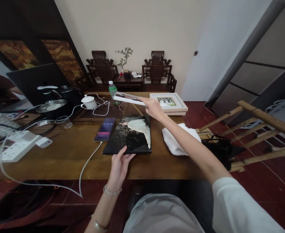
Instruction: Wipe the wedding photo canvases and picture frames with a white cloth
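Observation:
A dark, glossy photo panel (135, 134) showing a figure in a long white gown lies on the wooden table (67, 142) in front of me. My left hand (120, 163) grips its near edge, thumb on top and fingers underneath. Above the panel's far end, my right hand (153, 107) holds a small white picture frame (129, 98) by its right end, tilted and off the table. A larger white picture frame (178, 101) with a green-toned photo lies just beyond my right hand. Under my right forearm is a folded white towel (173, 142).
A phone (105, 130) with a white cable lies left of the panel. A green-labelled bottle (112, 89), a lidded white cup (89, 102), a clear cup (64, 121) and a power strip (18, 147) stand or lie farther off. A bamboo chair (251, 113) is at the right.

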Tool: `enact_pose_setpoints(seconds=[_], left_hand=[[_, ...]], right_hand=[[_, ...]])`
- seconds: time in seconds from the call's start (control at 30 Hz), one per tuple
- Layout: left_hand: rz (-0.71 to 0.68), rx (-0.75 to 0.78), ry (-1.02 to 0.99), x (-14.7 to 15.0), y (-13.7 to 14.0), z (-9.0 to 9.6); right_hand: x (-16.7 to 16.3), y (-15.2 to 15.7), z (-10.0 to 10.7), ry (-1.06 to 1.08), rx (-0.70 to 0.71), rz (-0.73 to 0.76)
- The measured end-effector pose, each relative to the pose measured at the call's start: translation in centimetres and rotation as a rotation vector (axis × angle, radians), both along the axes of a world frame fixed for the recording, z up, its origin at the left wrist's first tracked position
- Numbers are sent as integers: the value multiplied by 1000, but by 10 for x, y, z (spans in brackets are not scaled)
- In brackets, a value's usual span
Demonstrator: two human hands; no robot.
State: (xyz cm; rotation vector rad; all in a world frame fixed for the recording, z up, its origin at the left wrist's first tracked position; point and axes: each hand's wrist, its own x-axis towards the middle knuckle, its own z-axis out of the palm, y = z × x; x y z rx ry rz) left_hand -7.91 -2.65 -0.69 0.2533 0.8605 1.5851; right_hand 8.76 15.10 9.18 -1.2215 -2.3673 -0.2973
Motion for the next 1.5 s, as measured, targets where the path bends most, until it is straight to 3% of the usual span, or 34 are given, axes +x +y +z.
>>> enact_pose_setpoints(seconds=[0.4, 0.57, 0.87, 1.03, 1.3, 1.5], left_hand=[[61, -112, 29, 18, -51, -14], [64, -131, 28, 22, -55, -19], [72, -191, 13, 24, -57, -23], [55, -225, 6, 22, -57, -25], [105, -272, -8, 21, -58, -33], [99, -261, -22, 22, -58, -29]], right_hand=[[-28, 37, -46, -170, -98, -50], [-33, 48, -64, -296, -87, -120], [-42, 63, -80, -333, -104, -166], [-42, 82, -80, -397, -209, -178], [-42, 108, -56, -567, -466, -42], [-39, 112, -59, -605, -512, 4]])
